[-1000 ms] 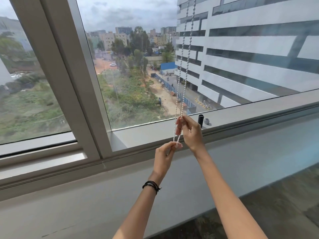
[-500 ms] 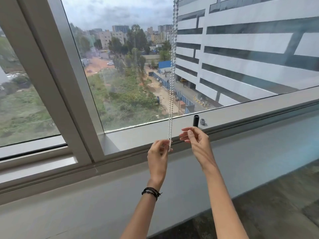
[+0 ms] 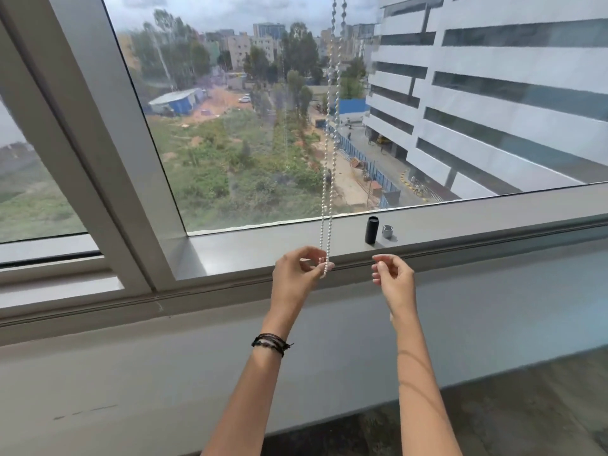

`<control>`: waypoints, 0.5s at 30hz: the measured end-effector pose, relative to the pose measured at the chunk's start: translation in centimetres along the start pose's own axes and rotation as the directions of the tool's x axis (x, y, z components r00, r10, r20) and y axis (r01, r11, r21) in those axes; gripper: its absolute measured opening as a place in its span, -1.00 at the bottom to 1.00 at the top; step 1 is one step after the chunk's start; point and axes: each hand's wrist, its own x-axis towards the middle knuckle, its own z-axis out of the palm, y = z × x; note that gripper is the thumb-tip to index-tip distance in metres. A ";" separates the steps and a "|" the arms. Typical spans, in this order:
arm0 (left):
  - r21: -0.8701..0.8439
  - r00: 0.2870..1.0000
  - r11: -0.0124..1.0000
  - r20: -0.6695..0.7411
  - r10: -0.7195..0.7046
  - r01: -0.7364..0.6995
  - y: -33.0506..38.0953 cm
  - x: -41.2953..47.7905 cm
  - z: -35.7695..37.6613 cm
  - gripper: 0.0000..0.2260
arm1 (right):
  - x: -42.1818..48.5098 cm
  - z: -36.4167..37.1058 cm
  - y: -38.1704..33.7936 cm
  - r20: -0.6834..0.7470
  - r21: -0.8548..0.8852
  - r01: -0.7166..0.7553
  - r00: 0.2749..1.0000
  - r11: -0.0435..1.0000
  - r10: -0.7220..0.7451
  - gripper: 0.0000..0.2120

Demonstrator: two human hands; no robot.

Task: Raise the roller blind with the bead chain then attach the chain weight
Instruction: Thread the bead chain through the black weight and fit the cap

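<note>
Chain position: bead chain [image 3: 326, 199] hangs as two near-vertical strands from the top of the view, in front of the glass [image 3: 250, 153], and ends in a loop just above the sill [image 3: 256, 250].
Left hand: left hand [image 3: 296, 274] pinches the bottom of the loop between thumb and fingertips and carries the chain's lower end.
Right hand: right hand [image 3: 394, 279] holds nothing visible. Its fingers are loosely curled, and it sits to the right of the chain, apart from it.
Weight position: chain weight [image 3: 372, 229], a black cylinder, stands upright on the sill with its long axis vertical, roughly parallel to the strands.
Adjacent part: small grey piece [image 3: 388, 231] stands just beside the weight on its right. Contact between the two cannot be determined.
Governing relation: weight lies to the right of the pinched loop, and beyond and slightly left of the right fingertips. The right hand is the nearer hand; the left is occupied.
Blind status: roller blind is not in view. All the glass shown is uncovered, so raising appears complete.
Step in hand: attachment of the weight, not yet begun.
Next move, as judged: the right hand reaches forward, takes the cylinder by its side and brings it under the loop.
Risk: a careless reach may topple the upright cylinder or knock the grey piece.
</note>
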 end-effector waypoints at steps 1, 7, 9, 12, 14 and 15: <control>0.019 1.000 1.000 0.004 0.002 -0.002 0.1 0.2 0.4 -0.88 | 0.7 0.0 0.0 -0.018 -0.003 0.006 1.000 1.000 -0.006 -0.84; 0.021 0.998 1.000 -0.062 -0.009 0.010 0.8 0.7 2.4 -0.86 | 4.1 0.6 0.1 -0.059 -0.159 0.082 0.994 0.984 -0.093 -0.83; 0.035 0.997 0.999 -0.077 -0.015 0.018 0.9 1.0 2.9 -0.87 | 4.8 0.8 0.2 -0.064 -0.245 0.089 0.992 0.965 -0.107 -0.78; 0.070 0.993 0.995 -0.101 -0.058 0.065 0.8 1.3 3.5 -0.85 | 5.4 1.3 0.3 -0.053 -0.373 0.114 0.988 0.921 -0.144 -0.70; 0.071 0.987 0.994 -0.140 -0.077 0.087 0.8 1.2 3.9 -0.83 | 5.9 1.9 0.2 -0.024 -0.429 0.144 0.985 0.892 -0.171 -0.66; 0.072 0.985 0.993 -0.156 -0.078 0.090 0.7 1.2 4.1 -0.83 | 6.2 2.1 0.2 -0.006 -0.445 0.158 0.984 0.881 -0.179 -0.66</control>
